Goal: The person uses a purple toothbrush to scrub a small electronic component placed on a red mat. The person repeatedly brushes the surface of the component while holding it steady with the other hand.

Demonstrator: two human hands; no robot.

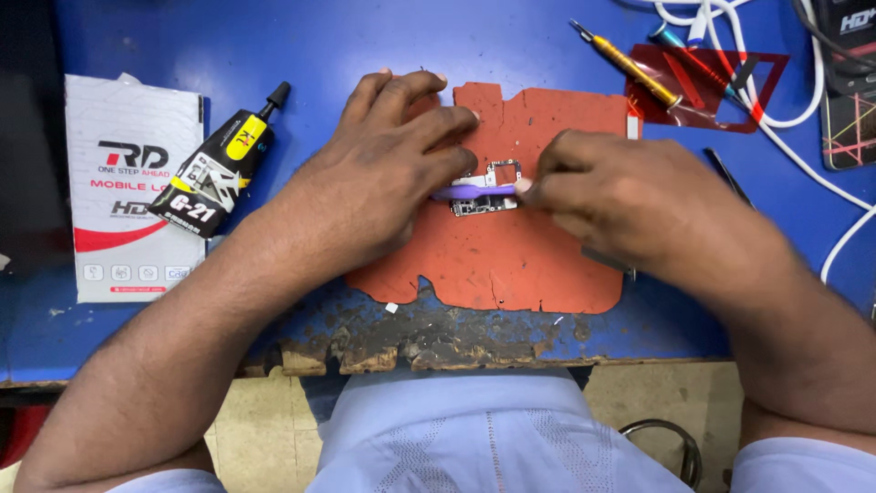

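A small metallic circuit board [485,204] lies on a torn orange mat [511,256] on the blue workbench. My left hand [383,173] presses down on the mat and board from the left, fingers spread flat. My right hand [620,196] pinches a purple flat tool [474,191] whose tip lies across the board, between both hands. Part of the board is hidden under my fingers.
A black and yellow glue tube [219,164] rests on a white flat package [128,192] at the left. A yellow-handled screwdriver [630,66], a red film sheet [707,87], white cables [785,119] and a dark device [849,91] lie at the back right. The bench's front edge [438,347] is chipped.
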